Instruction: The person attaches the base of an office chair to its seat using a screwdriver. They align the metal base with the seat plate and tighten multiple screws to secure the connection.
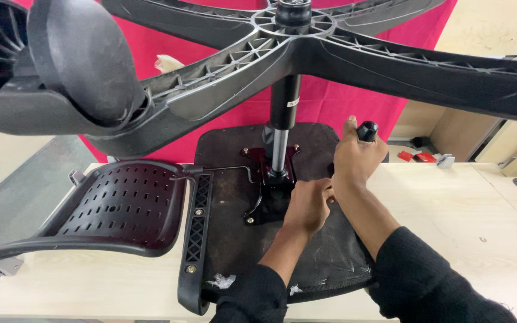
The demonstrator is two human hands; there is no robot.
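Our right hand (354, 157) curls its fingers tight around a black round knob (367, 130) at the far edge of the upturned chair seat (234, 239). Our left hand (307, 206) pinches its fingers narrow on something too small to make out, just beside the metal seat plate (270, 179). The gas lift column (282, 125) rises from that plate to the five-star base (330, 54) overhead. A perforated black backrest (121, 206) lies on the wooden table (450, 215) at the left.

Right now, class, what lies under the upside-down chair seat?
The seat rests on a pale wooden table. Its underside faces up; whatever sits between seat and tabletop is covered.
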